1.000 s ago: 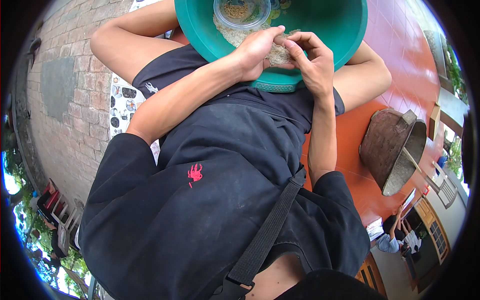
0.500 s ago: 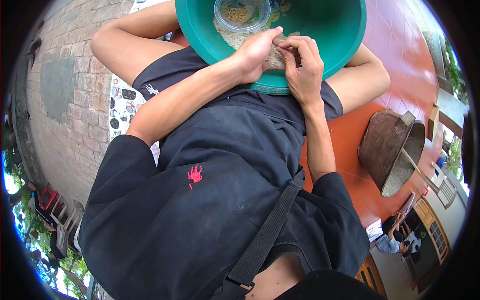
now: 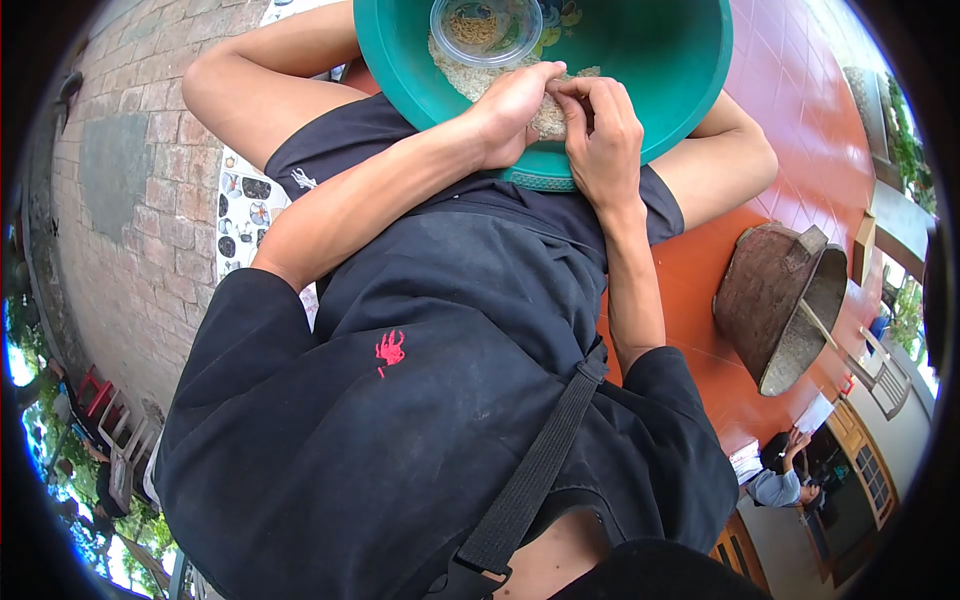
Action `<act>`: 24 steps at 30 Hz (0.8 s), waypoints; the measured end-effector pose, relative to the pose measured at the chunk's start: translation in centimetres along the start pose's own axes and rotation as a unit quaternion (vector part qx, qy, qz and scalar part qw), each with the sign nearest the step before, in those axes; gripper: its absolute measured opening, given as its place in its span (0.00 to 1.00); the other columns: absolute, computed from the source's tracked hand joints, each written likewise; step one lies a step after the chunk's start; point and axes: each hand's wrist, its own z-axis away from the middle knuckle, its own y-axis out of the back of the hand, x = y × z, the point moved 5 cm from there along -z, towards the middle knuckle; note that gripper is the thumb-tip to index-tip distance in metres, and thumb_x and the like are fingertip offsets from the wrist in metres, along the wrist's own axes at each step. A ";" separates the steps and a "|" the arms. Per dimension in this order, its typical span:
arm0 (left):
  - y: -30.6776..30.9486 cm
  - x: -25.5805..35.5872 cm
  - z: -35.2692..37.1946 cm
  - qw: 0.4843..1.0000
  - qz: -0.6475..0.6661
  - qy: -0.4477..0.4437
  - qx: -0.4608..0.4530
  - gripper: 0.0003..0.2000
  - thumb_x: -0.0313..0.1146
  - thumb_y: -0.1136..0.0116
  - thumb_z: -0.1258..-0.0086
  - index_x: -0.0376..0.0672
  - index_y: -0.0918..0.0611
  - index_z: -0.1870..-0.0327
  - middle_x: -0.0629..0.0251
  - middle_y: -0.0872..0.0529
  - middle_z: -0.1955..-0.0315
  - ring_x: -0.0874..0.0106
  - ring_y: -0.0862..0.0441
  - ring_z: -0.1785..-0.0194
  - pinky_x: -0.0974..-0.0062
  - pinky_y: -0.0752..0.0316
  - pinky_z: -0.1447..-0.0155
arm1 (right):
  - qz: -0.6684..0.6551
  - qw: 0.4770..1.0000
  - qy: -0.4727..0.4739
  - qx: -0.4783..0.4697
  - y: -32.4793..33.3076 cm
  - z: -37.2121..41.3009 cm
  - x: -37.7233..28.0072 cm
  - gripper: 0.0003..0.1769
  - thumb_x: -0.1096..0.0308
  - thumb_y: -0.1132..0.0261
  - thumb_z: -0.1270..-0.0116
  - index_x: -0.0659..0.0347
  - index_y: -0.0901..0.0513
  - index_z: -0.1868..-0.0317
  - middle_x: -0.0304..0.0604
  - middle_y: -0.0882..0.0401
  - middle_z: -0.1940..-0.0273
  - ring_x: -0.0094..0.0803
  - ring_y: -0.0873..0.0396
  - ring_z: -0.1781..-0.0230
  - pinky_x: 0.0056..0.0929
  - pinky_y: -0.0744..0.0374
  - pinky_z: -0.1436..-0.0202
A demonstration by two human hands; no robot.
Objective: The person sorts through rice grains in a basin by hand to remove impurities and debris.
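Note:
A green basin rests across the person's lap, with pale rice-like grains spread on its near and left inner side. On those grains sits a round clear container with brown grains in it. My left hand is over the basin's near side, palm turned inward and fingers curled, partly hidden. Its thumb points toward my right hand, whose thumb and index finger are pinched together beside it. The fingertips of both hands meet above the grains; whatever lies between them is too small to name.
A large brown vessel lies tilted on the red tiled floor at right, a stick at its mouth. A person with a pale sheet is at lower right. Brick paving and red and pale chairs are at left.
My right hand has shifted slightly left, still pinched close to my left hand. At lower right, the other person's pale sheet has turned and shows more of its face.

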 end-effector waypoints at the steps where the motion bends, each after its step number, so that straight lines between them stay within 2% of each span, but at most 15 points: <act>1: 0.1 0.0 -0.1 1.000 -0.010 0.002 0.005 0.14 0.45 0.52 0.20 0.43 0.25 0.52 0.68 0.24 0.53 0.75 0.27 0.46 0.57 0.38 0.35 | 0.000 1.000 0.001 0.000 0.1 -0.1 0.0 0.05 0.80 0.34 0.38 0.63 0.17 0.61 0.45 0.19 0.65 0.43 0.22 0.62 0.37 0.22 0.58; 3: 0.7 -0.3 -0.8 1.000 -0.015 0.000 0.004 0.14 0.45 0.52 0.20 0.42 0.24 0.53 0.67 0.24 0.54 0.74 0.25 0.47 0.59 0.35 0.36 | -0.003 1.000 -0.019 0.004 0.6 -0.5 0.2 0.04 0.79 0.33 0.34 0.67 0.18 0.60 0.47 0.16 0.63 0.33 0.16 0.66 0.27 0.19 0.62; 5: 1.2 -0.5 -1.3 1.000 -0.021 -0.002 0.005 0.14 0.44 0.52 0.20 0.41 0.24 0.53 0.67 0.23 0.55 0.73 0.22 0.48 0.60 0.31 0.38 | -0.034 0.999 -0.024 0.029 1.1 -1.1 -0.4 0.05 0.80 0.33 0.37 0.66 0.17 0.61 0.46 0.17 0.64 0.35 0.17 0.66 0.29 0.19 0.62; 6: 0.9 -0.3 -1.2 0.999 -0.014 -0.009 -0.030 0.15 0.43 0.56 0.19 0.39 0.25 0.50 0.61 0.22 0.53 0.69 0.21 0.47 0.59 0.26 0.39 | -0.064 0.996 -0.032 0.054 1.5 -1.5 -0.8 0.07 0.82 0.32 0.40 0.64 0.17 0.62 0.45 0.17 0.65 0.37 0.18 0.67 0.31 0.20 0.63; 7: 0.5 -0.3 -1.1 0.998 -0.008 -0.015 -0.066 0.16 0.42 0.59 0.19 0.37 0.26 0.47 0.56 0.20 0.51 0.65 0.20 0.46 0.58 0.20 0.40 | -0.078 0.993 -0.002 0.083 2.0 -2.0 -1.4 0.08 0.82 0.31 0.41 0.64 0.16 0.61 0.42 0.16 0.64 0.34 0.17 0.67 0.28 0.19 0.64; 8: 0.3 -0.3 -1.1 0.998 -0.009 -0.014 -0.066 0.16 0.42 0.59 0.19 0.37 0.26 0.47 0.56 0.20 0.51 0.65 0.20 0.46 0.58 0.20 0.40 | -0.078 0.994 -0.003 0.083 2.1 -2.7 -1.7 0.08 0.82 0.31 0.41 0.64 0.16 0.61 0.42 0.16 0.64 0.34 0.17 0.67 0.28 0.19 0.64; 10: 0.1 0.2 -0.9 0.998 -0.003 -0.034 -0.055 0.17 0.41 0.62 0.17 0.35 0.27 0.47 0.54 0.18 0.55 0.66 0.16 0.54 0.64 0.14 0.48 | -0.089 0.979 0.136 0.120 2.7 -4.0 -3.4 0.08 0.82 0.31 0.41 0.65 0.15 0.61 0.41 0.16 0.64 0.35 0.16 0.65 0.29 0.18 0.62; 12: -0.3 0.6 -0.1 0.999 0.001 -0.025 -0.029 0.18 0.42 0.63 0.17 0.34 0.27 0.47 0.54 0.18 0.54 0.66 0.16 0.53 0.64 0.14 0.48 | -0.059 0.981 0.141 0.120 3.0 -4.6 -4.1 0.08 0.82 0.31 0.41 0.64 0.14 0.61 0.41 0.16 0.62 0.36 0.16 0.64 0.29 0.18 0.61; 14: -0.3 0.8 0.3 1.000 0.008 -0.017 -0.004 0.19 0.42 0.64 0.16 0.34 0.27 0.47 0.53 0.18 0.54 0.67 0.16 0.53 0.64 0.14 0.48 | -0.028 0.993 0.077 0.080 3.1 -4.7 -3.3 0.08 0.81 0.31 0.41 0.62 0.13 0.61 0.41 0.16 0.61 0.36 0.16 0.63 0.30 0.18 0.61; 15: -0.3 1.0 0.3 1.000 0.003 -0.022 -0.010 0.19 0.43 0.65 0.16 0.34 0.27 0.47 0.53 0.18 0.54 0.67 0.16 0.53 0.64 0.14 0.47 | -0.029 0.993 0.078 0.079 3.3 -4.3 -3.0 0.08 0.81 0.31 0.41 0.62 0.13 0.61 0.41 0.16 0.61 0.36 0.16 0.63 0.30 0.18 0.61; 17: -0.1 0.8 0.2 1.000 0.001 -0.028 -0.015 0.20 0.43 0.66 0.16 0.34 0.26 0.47 0.53 0.18 0.54 0.67 0.17 0.53 0.63 0.14 0.47 | 0.000 1.000 -0.020 -0.024 2.7 -3.1 -1.2 0.08 0.78 0.29 0.41 0.60 0.13 0.60 0.41 0.18 0.61 0.36 0.17 0.62 0.32 0.19 0.60; 20: 0.4 0.3 -0.7 0.999 0.020 -0.037 -0.017 0.21 0.45 0.66 0.16 0.35 0.25 0.48 0.54 0.17 0.55 0.68 0.17 0.53 0.62 0.15 0.45 | 0.044 0.998 0.023 -0.047 1.7 -1.5 0.4 0.08 0.73 0.28 0.41 0.61 0.13 0.59 0.41 0.20 0.64 0.37 0.19 0.62 0.34 0.19 0.59; 22: 0.5 0.1 -0.7 0.998 0.044 -0.022 -0.029 0.16 0.44 0.57 0.17 0.38 0.27 0.48 0.59 0.19 0.54 0.70 0.18 0.50 0.62 0.20 0.43 | 0.052 0.996 0.031 -0.064 1.3 -0.9 0.4 0.09 0.71 0.27 0.41 0.59 0.12 0.59 0.40 0.20 0.64 0.37 0.20 0.61 0.35 0.20 0.59; 24: 0.3 0.2 -0.3 0.999 0.030 -0.015 -0.015 0.17 0.44 0.57 0.17 0.38 0.27 0.48 0.59 0.19 0.53 0.70 0.18 0.50 0.61 0.20 0.42 | 0.055 0.995 0.026 -0.073 0.8 -0.4 0.6 0.09 0.70 0.28 0.40 0.58 0.13 0.59 0.39 0.21 0.64 0.37 0.21 0.61 0.35 0.20 0.59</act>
